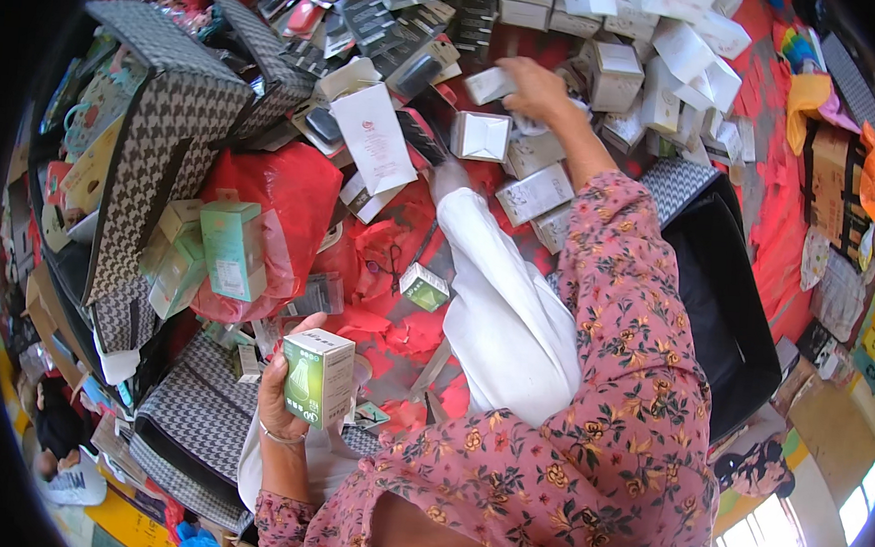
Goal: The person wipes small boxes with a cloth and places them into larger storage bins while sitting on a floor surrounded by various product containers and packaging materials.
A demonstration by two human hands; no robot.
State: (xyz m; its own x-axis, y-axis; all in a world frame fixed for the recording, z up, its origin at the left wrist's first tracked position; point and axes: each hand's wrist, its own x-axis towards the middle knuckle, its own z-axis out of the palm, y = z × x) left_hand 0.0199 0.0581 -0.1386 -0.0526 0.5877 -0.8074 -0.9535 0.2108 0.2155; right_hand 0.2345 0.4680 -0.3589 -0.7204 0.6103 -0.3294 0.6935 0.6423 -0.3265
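Observation:
My left hand [275,394] is closed round a green and white light bulb box [318,377], held upright over my lap. At the far side, my right hand [539,91] reaches out over the pile, its fingers on the end of a small white box [488,85]. Just below that lies a square white box [482,137]. To its left, a larger white carton [374,137] leans over black-backed packs. A second green and white box [425,286] rests on the red covering beside my white-trousered leg [505,318].
White boxes [615,79] heap up at the far right, blister packs [393,15] at the far left. Houndstooth storage bags stand to my left [193,88] and right [678,193]. Pale green boxes [231,249] sit on a red plastic bag [297,190]. Another person [59,426] is at the far left edge.

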